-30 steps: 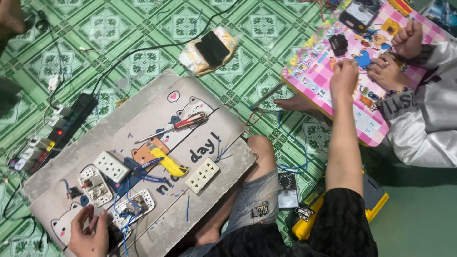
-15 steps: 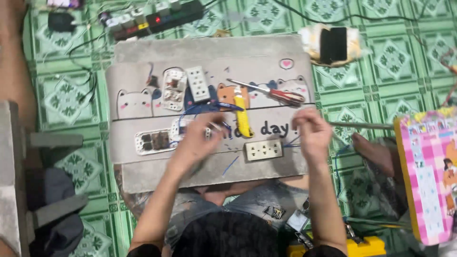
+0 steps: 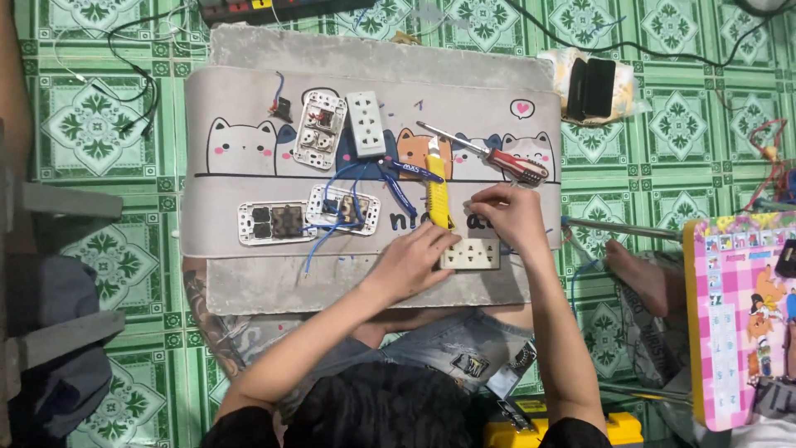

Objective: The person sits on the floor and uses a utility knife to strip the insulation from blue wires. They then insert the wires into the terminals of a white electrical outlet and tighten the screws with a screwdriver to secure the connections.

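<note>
My left hand [image 3: 412,264] lies on the grey cat-print mat [image 3: 249,108], its fingers holding the left end of a white socket plate [image 3: 473,254]. My right hand [image 3: 507,216] hovers just above that plate with fingertips pinched together; whatever they pinch is too small to see. A yellow utility knife [image 3: 437,192] lies between the hands, and a red-handled screwdriver [image 3: 497,159] sits behind the right hand. More socket plates [image 3: 343,209] joined by blue wires [image 3: 332,241] lie to the left.
A power strip [image 3: 274,8] runs along the top edge. A dark phone [image 3: 599,86] rests on a cloth at upper right. Another person's foot [image 3: 637,275] and a pink toy board [image 3: 736,323] are on the right. A yellow toolbox [image 3: 618,429] sits by my knee.
The view swung from the right side to straight over the mat. My left hand slid right onto the white socket plate, and my right hand shifted slightly left above it.
</note>
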